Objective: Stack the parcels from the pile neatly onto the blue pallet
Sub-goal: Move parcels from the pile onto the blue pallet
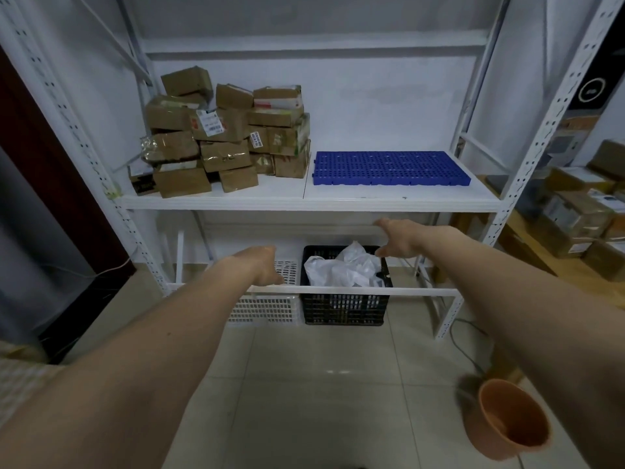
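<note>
White metal shelf (304, 198) against a white wall: taped brown parcels (223, 133) piled at its left end, labels too blurred to read; blue pallet (389, 167) bare at the right end. Left hand (262, 265) and right hand (400, 240) reach forward below the shelf's front edge, fingers loosely spread, holding nothing.

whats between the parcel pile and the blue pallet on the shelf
Nothing: in the head view only a narrow bare strip of white shelf separates the parcel pile from the blue pallet.

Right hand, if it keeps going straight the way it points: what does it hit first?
Probably the front edge of the white metal shelf, just above the right hand; the flat blue plastic pallet lies beyond. Depth is unclear from this view.
</note>
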A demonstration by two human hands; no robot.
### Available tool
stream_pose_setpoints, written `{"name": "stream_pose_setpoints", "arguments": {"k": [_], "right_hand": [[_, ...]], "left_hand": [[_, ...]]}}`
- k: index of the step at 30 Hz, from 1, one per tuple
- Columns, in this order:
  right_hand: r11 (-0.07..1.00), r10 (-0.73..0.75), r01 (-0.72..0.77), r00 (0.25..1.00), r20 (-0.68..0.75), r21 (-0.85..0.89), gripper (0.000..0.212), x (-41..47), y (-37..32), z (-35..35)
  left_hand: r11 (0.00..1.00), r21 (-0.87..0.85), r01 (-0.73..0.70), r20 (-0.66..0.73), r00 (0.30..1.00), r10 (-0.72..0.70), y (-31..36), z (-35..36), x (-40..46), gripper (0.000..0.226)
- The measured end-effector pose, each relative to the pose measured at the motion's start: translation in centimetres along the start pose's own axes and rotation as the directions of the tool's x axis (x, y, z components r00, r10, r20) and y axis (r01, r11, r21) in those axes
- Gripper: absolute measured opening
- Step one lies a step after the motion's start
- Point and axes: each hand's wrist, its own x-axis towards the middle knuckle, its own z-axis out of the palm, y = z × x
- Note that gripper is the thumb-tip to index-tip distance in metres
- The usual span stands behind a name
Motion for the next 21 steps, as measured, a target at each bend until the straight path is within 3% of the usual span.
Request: {"name": "stream_pose_setpoints", "arguments": {"k": [8, 12, 21], "right_hand": [[0.993, -0.05, 0.065, 0.988, 0.144, -0.099, 0.063, 10.5, 4.9, -3.9], [0.997, -0.069, 0.073, 0.99, 0.122, -0.034, 0.06, 15.6, 7.1, -6.5], [0.988, -0.147, 0.154, 0.977, 0.153, -0.031, 0.061, 23.8, 9.0, -7.7]], "left_hand": [[0.999, -0.021, 0.037, 0.018, 0.999, -0.036, 5.5, -5.3, 10.9, 0.072], [0.998, -0.057, 0.001, -0.025, 1.0, -0.003, 7.2, -6.6, 15.4, 0.072], [0.996, -0.04, 0.075, -0.004, 0.997, -0.075, 7.2, -8.7, 24.2, 0.078]]}}
